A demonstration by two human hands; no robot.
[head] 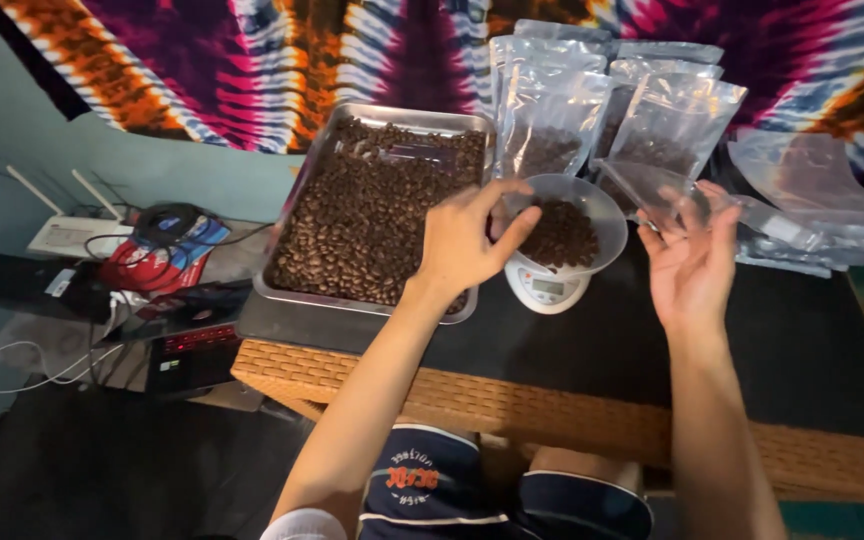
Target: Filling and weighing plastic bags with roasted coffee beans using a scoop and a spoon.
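Observation:
A clear plastic bowl of coffee beans sits on a small white kitchen scale. My left hand hovers at the bowl's left rim, fingers pinched together; whether beans are in them I cannot tell. My right hand is raised palm-up to the right of the bowl and holds an empty clear pouch by its edge. A metal tray full of roasted beans lies to the left, with a clear scoop resting in it.
Filled clear pouches stand behind the scale. Empty pouches lie stacked at the right. The dark tabletop has a wicker front edge. A router, cables and electronics sit on a lower surface at the left.

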